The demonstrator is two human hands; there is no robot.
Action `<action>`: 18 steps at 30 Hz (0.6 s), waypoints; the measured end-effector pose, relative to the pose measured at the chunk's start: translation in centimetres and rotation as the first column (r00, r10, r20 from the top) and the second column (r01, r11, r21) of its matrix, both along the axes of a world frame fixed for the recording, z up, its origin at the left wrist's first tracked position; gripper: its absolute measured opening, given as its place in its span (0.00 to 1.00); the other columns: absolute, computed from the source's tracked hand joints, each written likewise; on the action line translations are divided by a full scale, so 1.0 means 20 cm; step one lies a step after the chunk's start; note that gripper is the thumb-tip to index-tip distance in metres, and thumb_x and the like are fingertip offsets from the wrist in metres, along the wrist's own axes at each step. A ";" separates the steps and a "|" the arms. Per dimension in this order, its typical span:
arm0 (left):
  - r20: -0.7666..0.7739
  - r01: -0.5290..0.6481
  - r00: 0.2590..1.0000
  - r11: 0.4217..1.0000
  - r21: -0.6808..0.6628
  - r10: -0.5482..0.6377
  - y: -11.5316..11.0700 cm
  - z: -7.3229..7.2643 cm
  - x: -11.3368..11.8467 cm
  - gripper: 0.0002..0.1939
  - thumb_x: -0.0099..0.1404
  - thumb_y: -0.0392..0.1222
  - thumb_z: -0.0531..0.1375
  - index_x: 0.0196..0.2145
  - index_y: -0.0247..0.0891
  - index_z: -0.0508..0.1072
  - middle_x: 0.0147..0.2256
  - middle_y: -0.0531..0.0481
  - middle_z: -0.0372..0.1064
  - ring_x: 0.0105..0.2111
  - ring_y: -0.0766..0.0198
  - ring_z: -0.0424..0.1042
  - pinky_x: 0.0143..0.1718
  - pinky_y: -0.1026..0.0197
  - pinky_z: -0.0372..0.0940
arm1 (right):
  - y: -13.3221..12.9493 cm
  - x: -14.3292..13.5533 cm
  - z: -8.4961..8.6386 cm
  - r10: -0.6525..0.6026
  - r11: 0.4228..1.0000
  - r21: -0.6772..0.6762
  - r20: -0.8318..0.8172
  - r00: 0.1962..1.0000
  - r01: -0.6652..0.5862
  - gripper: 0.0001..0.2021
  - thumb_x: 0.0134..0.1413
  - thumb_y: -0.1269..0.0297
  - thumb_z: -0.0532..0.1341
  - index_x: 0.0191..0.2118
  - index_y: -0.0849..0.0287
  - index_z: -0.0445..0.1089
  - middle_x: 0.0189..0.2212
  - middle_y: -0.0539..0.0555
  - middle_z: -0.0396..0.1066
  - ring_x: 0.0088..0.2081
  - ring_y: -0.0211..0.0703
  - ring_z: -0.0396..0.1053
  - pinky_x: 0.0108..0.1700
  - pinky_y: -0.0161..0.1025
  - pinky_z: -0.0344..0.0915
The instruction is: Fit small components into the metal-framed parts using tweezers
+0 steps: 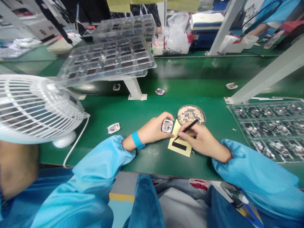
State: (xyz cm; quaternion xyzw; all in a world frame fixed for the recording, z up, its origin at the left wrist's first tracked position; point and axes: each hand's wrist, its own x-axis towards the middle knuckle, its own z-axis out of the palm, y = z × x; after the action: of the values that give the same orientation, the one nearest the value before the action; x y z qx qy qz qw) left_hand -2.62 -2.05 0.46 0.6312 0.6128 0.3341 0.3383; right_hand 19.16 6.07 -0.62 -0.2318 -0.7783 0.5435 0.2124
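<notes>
My left hand point(155, 128), with a blue band at the wrist, holds a small white-rimmed part point(167, 126) between thumb and fingers. Black tweezers point(190, 126) are gripped in my right hand point(200, 137). Their tip is at a yellow paper sheet point(175, 151), just above a black rectangle point(179, 145) on it. Whether the tip holds anything is too small to tell. Behind my right hand sits a round dish point(191, 109) of tiny pale and dark pieces, partly covered by the fingers.
A white fan point(35, 107) stands at left. Clear trays point(106, 60) rest on a raised stand. Another tray of parts point(273, 129) lies at right. Loose parts point(114, 128) are on the green bench point(99, 110). A person's arm point(19, 167) shows at lower left.
</notes>
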 end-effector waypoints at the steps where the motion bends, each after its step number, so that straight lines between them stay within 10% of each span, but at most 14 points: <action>1: -0.087 0.005 0.996 1.000 0.010 -0.004 -0.01 0.01 0.01 0.26 0.54 0.43 0.71 0.49 0.46 0.68 0.37 0.54 0.72 0.35 0.60 0.72 0.34 0.62 0.62 | 0.00 0.00 0.01 0.009 1.000 -0.002 -0.010 1.000 -0.009 0.07 0.62 0.60 0.65 0.39 0.58 0.71 0.34 0.53 0.76 0.32 0.42 0.77 0.34 0.37 0.77; 6: -0.197 0.031 0.980 0.999 0.027 -0.025 -0.02 0.01 0.05 0.25 0.57 0.42 0.68 0.51 0.48 0.67 0.41 0.53 0.73 0.39 0.56 0.74 0.36 0.60 0.63 | 0.00 0.02 0.05 -0.001 0.998 -0.067 -0.152 0.988 -0.009 0.05 0.63 0.62 0.64 0.39 0.58 0.71 0.35 0.54 0.76 0.34 0.44 0.78 0.36 0.40 0.78; 13: 0.381 0.007 0.925 0.999 -0.048 0.011 -0.01 -0.04 0.08 0.32 0.50 0.40 0.74 0.49 0.42 0.64 0.38 0.52 0.70 0.36 0.61 0.73 0.35 0.62 0.68 | 0.04 0.06 0.11 -0.153 0.951 0.192 -0.386 0.910 0.242 0.03 0.62 0.66 0.65 0.41 0.53 0.72 0.39 0.56 0.76 0.42 0.51 0.77 0.42 0.49 0.77; 18: 0.379 -0.052 0.924 0.998 -0.022 0.056 -0.02 -0.05 0.12 0.18 0.62 0.47 0.67 0.45 0.41 0.67 0.33 0.53 0.68 0.31 0.65 0.70 0.31 0.64 0.65 | 0.04 0.06 0.13 -0.146 0.918 0.275 -0.436 0.888 0.285 0.03 0.61 0.68 0.65 0.40 0.53 0.72 0.37 0.56 0.76 0.41 0.52 0.76 0.44 0.52 0.77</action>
State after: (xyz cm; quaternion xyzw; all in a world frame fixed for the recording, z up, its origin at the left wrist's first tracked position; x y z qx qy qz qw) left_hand -0.26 -2.41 -0.51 0.5358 0.5548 0.4554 0.4446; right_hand 20.35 6.90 2.01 -0.1607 -0.7659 0.4137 0.4652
